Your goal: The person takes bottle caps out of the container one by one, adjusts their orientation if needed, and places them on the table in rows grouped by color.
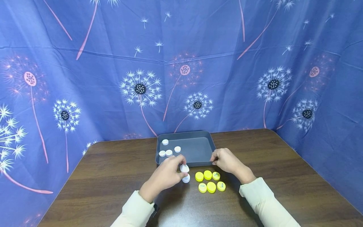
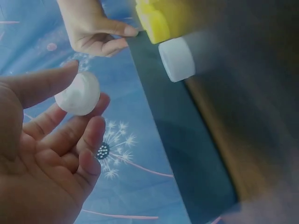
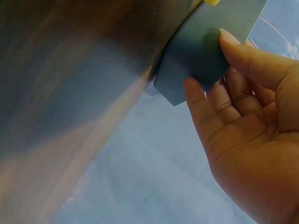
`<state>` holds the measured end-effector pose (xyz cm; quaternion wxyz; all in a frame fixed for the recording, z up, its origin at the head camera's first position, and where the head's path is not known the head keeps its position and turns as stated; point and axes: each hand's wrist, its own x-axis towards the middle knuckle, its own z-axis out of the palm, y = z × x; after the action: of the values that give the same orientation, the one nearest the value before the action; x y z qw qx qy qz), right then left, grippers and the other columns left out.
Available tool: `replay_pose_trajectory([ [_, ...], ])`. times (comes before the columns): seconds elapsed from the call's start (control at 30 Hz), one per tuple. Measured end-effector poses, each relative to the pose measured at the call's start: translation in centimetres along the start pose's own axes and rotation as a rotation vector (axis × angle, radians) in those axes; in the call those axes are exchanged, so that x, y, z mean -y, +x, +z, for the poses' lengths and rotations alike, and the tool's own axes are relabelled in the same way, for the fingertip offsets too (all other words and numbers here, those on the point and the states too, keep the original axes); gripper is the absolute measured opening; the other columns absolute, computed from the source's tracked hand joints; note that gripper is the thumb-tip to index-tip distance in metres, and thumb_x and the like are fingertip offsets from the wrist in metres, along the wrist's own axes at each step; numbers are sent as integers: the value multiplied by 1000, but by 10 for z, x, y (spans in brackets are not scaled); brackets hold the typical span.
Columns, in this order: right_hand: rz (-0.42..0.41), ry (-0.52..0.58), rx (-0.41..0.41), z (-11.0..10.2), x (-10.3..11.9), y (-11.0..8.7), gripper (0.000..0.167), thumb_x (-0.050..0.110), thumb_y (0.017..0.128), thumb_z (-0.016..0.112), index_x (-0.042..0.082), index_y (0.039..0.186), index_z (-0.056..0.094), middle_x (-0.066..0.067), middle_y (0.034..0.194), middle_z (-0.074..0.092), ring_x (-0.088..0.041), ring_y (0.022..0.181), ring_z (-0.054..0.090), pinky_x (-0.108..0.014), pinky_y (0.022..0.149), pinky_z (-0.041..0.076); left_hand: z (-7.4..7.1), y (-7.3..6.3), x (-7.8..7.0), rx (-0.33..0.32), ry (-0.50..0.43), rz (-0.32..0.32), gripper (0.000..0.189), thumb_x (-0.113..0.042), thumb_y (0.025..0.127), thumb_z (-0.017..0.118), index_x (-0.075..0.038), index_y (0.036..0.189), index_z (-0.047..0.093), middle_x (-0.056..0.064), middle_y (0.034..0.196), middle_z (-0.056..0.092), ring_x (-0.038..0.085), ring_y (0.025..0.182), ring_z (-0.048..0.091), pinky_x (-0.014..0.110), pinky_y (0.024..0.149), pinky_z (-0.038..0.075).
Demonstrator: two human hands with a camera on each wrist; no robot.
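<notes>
Head view: pinches one round white plastic cap point(image 1: 185, 168) in left hand point(image 1: 167, 173), near grey rectangular tray point(image 1: 198, 147) gripped by right hand point(image 1: 230, 161); counts four white caps point(image 1: 169, 153) inside, one white cap point(image 1: 186, 178), six round yellow caps point(image 1: 211, 187) outside.

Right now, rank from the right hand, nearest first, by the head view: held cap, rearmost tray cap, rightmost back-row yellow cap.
1. Rightmost back-row yellow cap: on the table.
2. Held cap: in the left hand.
3. Rearmost tray cap: far left.

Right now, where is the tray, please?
In the head view, the tray lies centrally beyond the yellow caps, its near right corner in the right hand's grip.
</notes>
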<state>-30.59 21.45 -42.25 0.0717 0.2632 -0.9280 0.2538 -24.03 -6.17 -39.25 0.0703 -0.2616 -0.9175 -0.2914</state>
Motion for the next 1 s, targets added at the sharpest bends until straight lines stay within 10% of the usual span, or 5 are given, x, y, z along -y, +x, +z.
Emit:
replay_pose_trajectory([
  [1.0, 16, 6, 1, 0, 0, 1, 20, -9, 79, 73, 11, 77, 75, 4, 79, 70, -13, 78, 66, -29, 70, 55, 31, -15, -7, 315, 222, 148, 30, -10, 70, 89, -18, 75, 61, -14, 75, 53, 1, 68, 48, 16, 65, 45],
])
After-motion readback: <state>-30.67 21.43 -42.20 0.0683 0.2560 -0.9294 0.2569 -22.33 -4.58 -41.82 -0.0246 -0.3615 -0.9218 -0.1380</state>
